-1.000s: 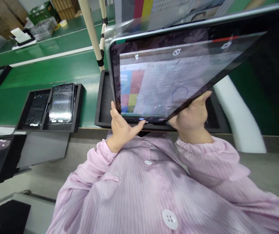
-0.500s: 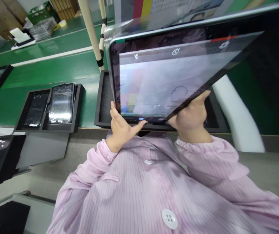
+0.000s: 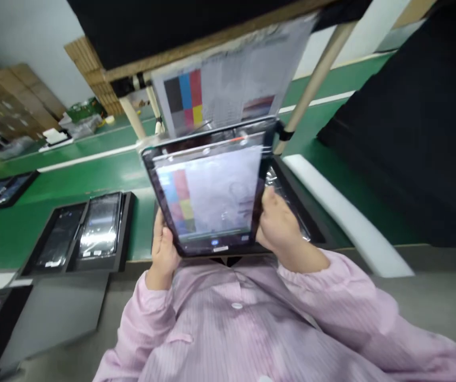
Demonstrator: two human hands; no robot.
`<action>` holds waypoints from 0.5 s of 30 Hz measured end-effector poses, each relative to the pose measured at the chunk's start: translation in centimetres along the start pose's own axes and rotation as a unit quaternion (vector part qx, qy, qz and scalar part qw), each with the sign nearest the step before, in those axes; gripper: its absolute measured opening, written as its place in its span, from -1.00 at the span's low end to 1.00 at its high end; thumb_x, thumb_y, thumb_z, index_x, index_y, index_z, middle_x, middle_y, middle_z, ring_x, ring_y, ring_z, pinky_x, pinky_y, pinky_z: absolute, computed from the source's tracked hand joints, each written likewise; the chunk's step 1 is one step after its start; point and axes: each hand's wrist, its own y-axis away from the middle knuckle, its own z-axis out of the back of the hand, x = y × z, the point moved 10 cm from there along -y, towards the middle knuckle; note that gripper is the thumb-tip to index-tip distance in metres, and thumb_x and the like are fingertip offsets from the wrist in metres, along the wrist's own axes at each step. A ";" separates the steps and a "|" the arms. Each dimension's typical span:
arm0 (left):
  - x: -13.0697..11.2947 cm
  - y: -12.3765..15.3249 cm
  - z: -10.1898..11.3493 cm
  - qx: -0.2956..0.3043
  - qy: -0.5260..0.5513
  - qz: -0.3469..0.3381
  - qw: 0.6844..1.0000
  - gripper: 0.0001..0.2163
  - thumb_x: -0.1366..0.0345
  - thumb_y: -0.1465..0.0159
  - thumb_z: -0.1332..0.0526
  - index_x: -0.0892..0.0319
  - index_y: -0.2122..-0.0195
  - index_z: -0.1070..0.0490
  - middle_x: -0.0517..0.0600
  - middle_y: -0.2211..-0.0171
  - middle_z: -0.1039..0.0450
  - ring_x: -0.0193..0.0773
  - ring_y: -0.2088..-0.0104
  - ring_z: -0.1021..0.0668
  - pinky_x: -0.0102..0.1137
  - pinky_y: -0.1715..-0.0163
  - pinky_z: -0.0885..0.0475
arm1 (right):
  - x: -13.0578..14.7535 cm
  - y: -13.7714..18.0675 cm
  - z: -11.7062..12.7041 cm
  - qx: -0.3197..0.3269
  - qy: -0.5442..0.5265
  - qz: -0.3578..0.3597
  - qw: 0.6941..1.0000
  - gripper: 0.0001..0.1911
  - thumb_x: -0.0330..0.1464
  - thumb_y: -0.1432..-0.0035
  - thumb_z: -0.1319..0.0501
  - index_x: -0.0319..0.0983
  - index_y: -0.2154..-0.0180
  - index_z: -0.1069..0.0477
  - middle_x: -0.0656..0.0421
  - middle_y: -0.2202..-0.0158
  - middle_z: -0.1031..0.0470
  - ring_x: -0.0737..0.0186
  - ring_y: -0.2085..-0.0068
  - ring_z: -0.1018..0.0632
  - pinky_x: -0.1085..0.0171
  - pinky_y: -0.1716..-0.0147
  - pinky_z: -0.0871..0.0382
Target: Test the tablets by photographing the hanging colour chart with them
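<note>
Between my hands a tablet is held up, tilted, its lit screen facing me. The screen shows a camera picture of coloured blocks on a pale sheet. My left hand grips the lower left edge, and my right hand is closed on the lower right edge. Behind the tablet hangs a printed chart with colour patches. Below lies a black tray, mostly hidden by the tablet, with a glossy plastic-wrapped item in its right part.
On the green bench to the left stands a black two-compartment tray with tablets; another such tray lies farther left. A white foam strip slants at right beside black cloth. Pale posts hold up a shelf.
The tablet has moved away from my face, lower and more squarely in front of the chart. My view has tilted up, showing more of the chart and shelf. Both hands keep their hold.
</note>
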 end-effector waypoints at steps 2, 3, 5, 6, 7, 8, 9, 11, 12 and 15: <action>0.3 -1.1 0.3 -0.026 0.091 0.044 0.995 -0.58 0.01 -0.33 -0.27 -0.23 -0.22 -0.38 -0.09 -0.21 -0.47 -0.23 -0.12 -0.56 -0.33 -0.09 -0.49 | 2.3 -0.4 -1.4 0.055 0.002 0.048 0.997 -0.39 0.07 -0.39 -0.01 -0.11 -0.29 -0.27 0.17 -0.31 -0.25 0.21 -0.37 -0.23 0.10 -0.42 -0.11; 0.4 -1.4 0.3 -0.036 0.117 0.053 0.991 -0.58 0.03 -0.30 -0.31 -0.26 -0.19 -0.40 -0.12 -0.19 -0.49 -0.26 -0.09 -0.58 -0.37 -0.06 -0.51 | 3.7 -0.5 -2.1 0.086 0.010 0.081 0.993 -0.38 0.02 -0.41 -0.02 -0.07 -0.38 -0.13 0.21 -0.38 -0.11 0.23 -0.41 -0.13 0.11 -0.46 0.01; 0.7 -1.9 0.2 -0.053 0.141 0.064 0.987 -0.57 0.04 -0.25 -0.36 -0.29 -0.16 -0.43 -0.14 -0.17 -0.51 -0.27 -0.08 -0.59 -0.40 -0.05 -0.51 | 6.4 -0.8 -2.9 0.131 0.038 0.154 0.979 -0.36 -0.06 -0.45 0.02 -0.01 -0.45 0.09 0.30 -0.43 0.10 0.27 -0.44 -0.01 0.15 -0.48 0.13; 1.0 -2.0 0.1 -0.059 0.144 0.072 0.985 -0.56 0.04 -0.24 -0.37 -0.29 -0.16 -0.43 -0.14 -0.18 -0.50 -0.25 -0.09 -0.59 -0.39 -0.06 -0.51 | 7.5 -0.9 -3.1 0.142 0.053 0.186 0.971 -0.37 -0.10 -0.47 0.04 0.00 -0.46 0.14 0.33 -0.44 0.14 0.29 -0.45 0.01 0.17 -0.48 0.13; 1.5 -1.9 0.1 -0.064 0.145 0.082 0.984 -0.54 0.03 -0.24 -0.37 -0.29 -0.18 -0.41 -0.12 -0.21 -0.48 -0.23 -0.11 -0.58 -0.36 -0.07 -0.50 | 8.5 -1.1 -3.1 0.148 0.068 0.215 0.963 -0.39 -0.14 -0.49 0.06 0.01 -0.46 0.16 0.35 -0.44 0.15 0.31 -0.44 0.00 0.21 -0.47 0.11; 2.1 -1.9 0.2 -0.068 0.142 0.093 0.983 -0.51 0.02 -0.24 -0.37 -0.28 -0.21 -0.39 -0.10 -0.24 -0.44 -0.19 -0.15 -0.55 -0.33 -0.10 -0.49 | 9.3 -1.2 -3.0 0.150 0.087 0.242 0.955 -0.40 -0.19 -0.50 0.07 0.01 -0.46 0.17 0.35 -0.43 0.15 0.33 -0.44 -0.01 0.25 -0.46 0.08; 2.6 -1.8 0.2 -0.072 0.138 0.104 0.982 -0.48 0.00 -0.24 -0.36 -0.28 -0.24 -0.35 -0.09 -0.28 -0.39 -0.16 -0.19 -0.53 -0.29 -0.13 -0.48 | 9.8 -1.3 -2.9 0.149 0.110 0.266 0.946 -0.41 -0.23 -0.50 0.08 0.00 -0.46 0.17 0.35 -0.43 0.14 0.35 -0.43 -0.04 0.30 -0.45 0.04; 3.4 -1.5 0.4 -0.077 0.129 0.121 0.981 -0.42 -0.02 -0.24 -0.35 -0.27 -0.28 -0.29 -0.06 -0.34 -0.31 -0.11 -0.25 -0.46 -0.22 -0.19 -0.43 | 10.3 -1.5 -2.6 0.136 0.153 0.301 0.931 -0.40 -0.27 -0.50 0.07 -0.03 -0.46 0.18 0.32 -0.42 0.09 0.37 -0.41 -0.12 0.37 -0.40 -0.05; 3.6 -1.3 0.4 -0.076 0.125 0.125 0.981 -0.41 -0.03 -0.24 -0.36 -0.26 -0.29 -0.28 -0.05 -0.34 -0.30 -0.09 -0.28 -0.44 -0.20 -0.21 -0.41 | 10.3 -1.5 -2.5 0.129 0.172 0.312 0.925 -0.39 -0.28 -0.49 0.06 -0.04 -0.46 0.19 0.30 -0.42 0.08 0.37 -0.39 -0.16 0.39 -0.38 -0.10; 2.8 -1.0 0.2 -0.080 0.120 0.116 0.983 -0.44 0.00 -0.21 -0.39 -0.21 -0.25 -0.36 -0.03 -0.30 -0.36 -0.12 -0.27 -0.44 -0.25 -0.22 -0.40 | 9.6 -1.8 -2.5 0.126 0.215 0.310 0.917 -0.37 -0.26 -0.48 0.04 -0.03 -0.46 0.21 0.28 -0.42 0.07 0.33 -0.37 -0.21 0.37 -0.36 -0.15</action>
